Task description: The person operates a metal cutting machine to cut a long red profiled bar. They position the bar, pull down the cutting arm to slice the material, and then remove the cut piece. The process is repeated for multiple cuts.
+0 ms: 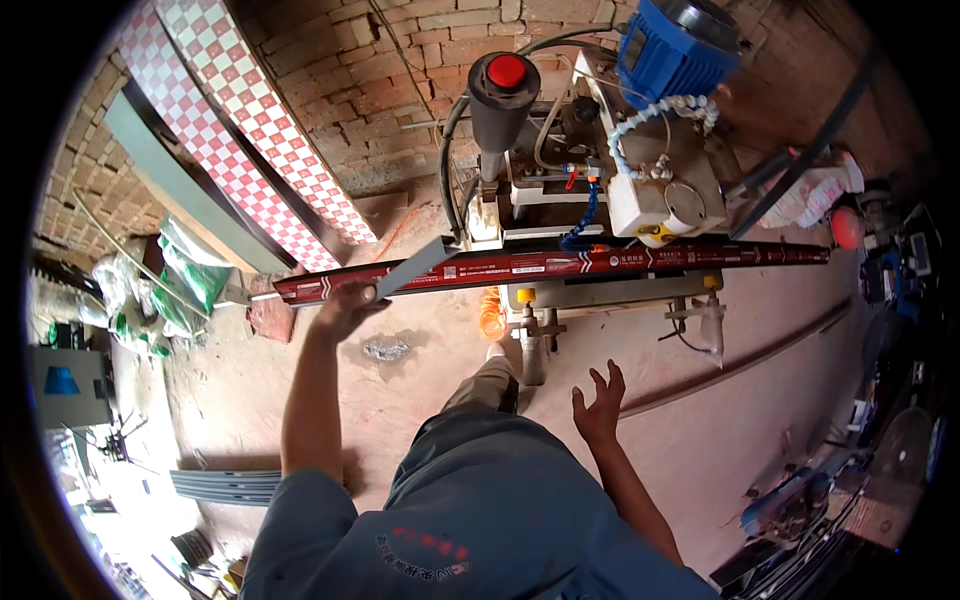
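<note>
My left hand (348, 308) is closed on the near end of a short, flat grey strip (412, 266). The strip slants up and away, crossing in front of a long profile (360, 280) wrapped in dark red printed film. That profile lies sideways across a bench machine (640, 200). Whether my left fingers also touch the profile cannot be made out. My right hand (600, 402) hovers over the floor on the near side of the machine, fingers spread and holding nothing.
A black column with a red button (506, 70) and a blue motor (665, 55) rise from the machine. Checkered boards (270, 130) lean on the brick wall at left. Grey profiles (228, 486) lie on the floor at lower left. Clutter (800, 510) lines the right side.
</note>
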Motion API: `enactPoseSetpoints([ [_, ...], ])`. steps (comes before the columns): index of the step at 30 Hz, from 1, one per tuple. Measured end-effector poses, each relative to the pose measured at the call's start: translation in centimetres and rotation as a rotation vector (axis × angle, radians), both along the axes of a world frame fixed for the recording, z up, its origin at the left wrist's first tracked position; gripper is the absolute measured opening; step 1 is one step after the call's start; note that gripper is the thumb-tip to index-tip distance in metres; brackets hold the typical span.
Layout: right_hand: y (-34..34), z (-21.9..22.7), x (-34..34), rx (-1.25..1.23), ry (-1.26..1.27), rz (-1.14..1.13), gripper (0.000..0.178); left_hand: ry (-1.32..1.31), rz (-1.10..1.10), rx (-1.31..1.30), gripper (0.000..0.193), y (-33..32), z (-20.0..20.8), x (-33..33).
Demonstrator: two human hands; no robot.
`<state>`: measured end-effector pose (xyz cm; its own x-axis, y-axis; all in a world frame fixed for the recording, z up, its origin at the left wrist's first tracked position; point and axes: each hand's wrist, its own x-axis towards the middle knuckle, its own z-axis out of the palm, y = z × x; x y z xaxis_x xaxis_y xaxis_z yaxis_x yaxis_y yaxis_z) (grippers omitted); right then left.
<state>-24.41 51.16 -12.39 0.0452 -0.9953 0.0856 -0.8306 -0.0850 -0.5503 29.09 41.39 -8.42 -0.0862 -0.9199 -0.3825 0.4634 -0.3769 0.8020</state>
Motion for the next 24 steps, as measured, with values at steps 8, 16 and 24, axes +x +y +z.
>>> enactPoseSetpoints([
  [8, -5.3, 16.3, 13.3, -0.007, -0.593, 0.283, 0.057, 0.255, -0.252, -0.122, 0.026, -1.9, 3.1, -3.1],
  [16, -14.8, 20.6, 29.9, -0.026, -0.866, 0.448, 0.066, 0.175, -0.419, 0.038, 0.027, -7.9, 1.4, 5.0],
  [24, -19.6, 16.5, 37.6, 0.294, -1.047, 0.171, 0.037, -0.623, -0.962, -0.355, 0.039, -14.9, 6.8, 10.5],
])
